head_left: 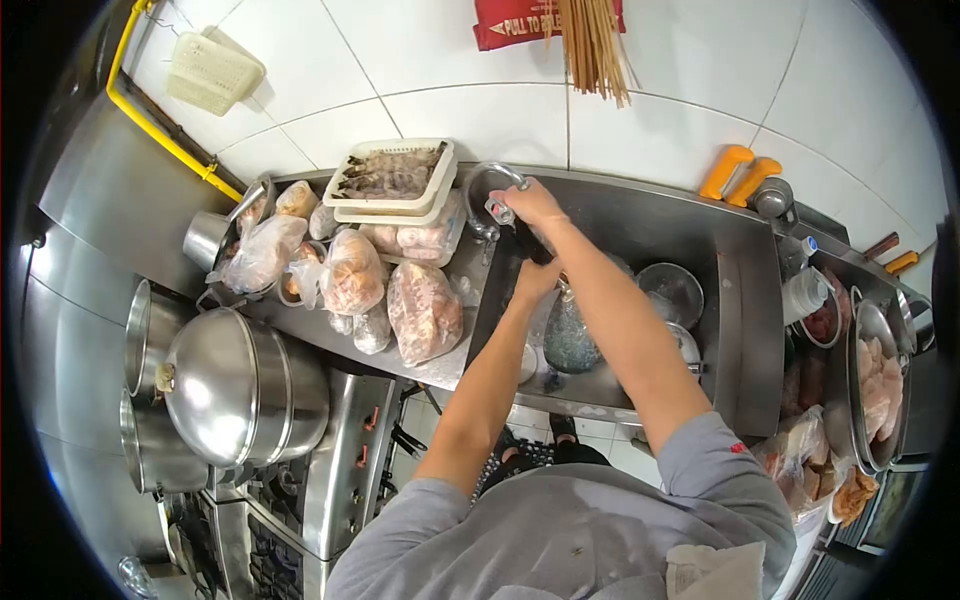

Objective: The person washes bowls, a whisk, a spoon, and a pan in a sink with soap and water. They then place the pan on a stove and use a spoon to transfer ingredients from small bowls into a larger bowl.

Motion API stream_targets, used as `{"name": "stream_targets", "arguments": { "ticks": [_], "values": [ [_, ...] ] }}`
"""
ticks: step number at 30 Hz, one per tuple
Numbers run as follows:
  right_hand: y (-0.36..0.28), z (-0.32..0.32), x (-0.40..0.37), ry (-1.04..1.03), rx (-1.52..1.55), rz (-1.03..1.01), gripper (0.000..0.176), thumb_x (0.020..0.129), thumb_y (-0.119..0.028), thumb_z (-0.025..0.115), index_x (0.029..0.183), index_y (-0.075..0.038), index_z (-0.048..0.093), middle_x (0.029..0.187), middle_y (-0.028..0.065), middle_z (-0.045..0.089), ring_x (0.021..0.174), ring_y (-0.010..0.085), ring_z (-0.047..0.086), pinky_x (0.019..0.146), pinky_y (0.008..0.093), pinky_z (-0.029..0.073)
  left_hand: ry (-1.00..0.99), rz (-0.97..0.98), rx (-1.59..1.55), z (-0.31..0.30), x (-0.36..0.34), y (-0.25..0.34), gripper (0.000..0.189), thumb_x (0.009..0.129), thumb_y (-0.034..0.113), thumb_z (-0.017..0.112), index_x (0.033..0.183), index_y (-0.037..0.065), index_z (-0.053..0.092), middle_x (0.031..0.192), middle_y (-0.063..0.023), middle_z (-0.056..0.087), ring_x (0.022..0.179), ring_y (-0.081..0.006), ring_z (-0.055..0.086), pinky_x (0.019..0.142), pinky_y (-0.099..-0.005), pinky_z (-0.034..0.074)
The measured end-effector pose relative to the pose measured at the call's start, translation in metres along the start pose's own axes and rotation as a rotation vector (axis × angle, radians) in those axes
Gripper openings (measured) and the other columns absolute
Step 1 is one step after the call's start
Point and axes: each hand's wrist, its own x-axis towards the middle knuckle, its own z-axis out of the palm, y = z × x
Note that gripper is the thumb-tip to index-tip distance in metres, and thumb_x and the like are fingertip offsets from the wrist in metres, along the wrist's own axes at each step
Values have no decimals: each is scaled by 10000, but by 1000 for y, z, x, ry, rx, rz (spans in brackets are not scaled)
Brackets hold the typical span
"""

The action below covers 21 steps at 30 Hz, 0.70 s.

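Observation:
My right hand (538, 203) reaches to the far left corner of the sink (745, 340), its fingers closed at the tap handle (499, 211) below the curved metal faucet (492, 168). Nearer to me, my left hand (538, 277) is closed around a dark, long thing (522, 243) that looks like a black handle; my fingers and forearm partly hide it. Below that hand a rounded, dark, speckled vessel (570, 338) lies in the sink, partly covered by my right forearm. A round metal bowl (671, 291) sits to the right.
Bagged food (425, 313) and a cream basket of seafood (392, 172) crowd the left counter. A large domed pot (215, 385) stands by the stove. Orange-handled tools (725, 172) rest at the back edge. A tray of pale meat (878, 390) is at right.

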Motion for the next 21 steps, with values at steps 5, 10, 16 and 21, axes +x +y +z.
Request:
{"name": "stream_targets", "arguments": {
  "ticks": [5,10,16,21],
  "values": [
    [-61,-50,-55,-449,228,192,309,890,-245,612,953,56,642,899,124,682,820,185,645,720,304,494,498,410,-536,10,1,29,206,839,204,684,882,19,604,678,4,549,532,-97,471,461,-256,339],
    [-63,-86,-81,-437,380,192,266,900,-192,573,990,53,620,895,136,662,798,206,647,681,314,520,244,388,-540,12,-36,59,194,839,145,676,719,45,561,607,-15,531,477,-112,453,458,-254,363],
    [-61,-95,-77,-271,239,153,206,871,-97,541,955,59,645,836,119,651,727,169,632,651,273,528,188,458,-418,0,-12,81,193,804,181,711,744,48,585,682,7,547,650,-96,500,612,-248,384],
    [-89,-89,-75,-311,252,130,221,850,-133,588,960,47,653,879,120,651,784,168,632,748,286,544,380,480,-168,-16,-2,74,263,838,247,695,924,24,587,820,-14,582,735,-99,500,655,-249,402]
  ]
}}
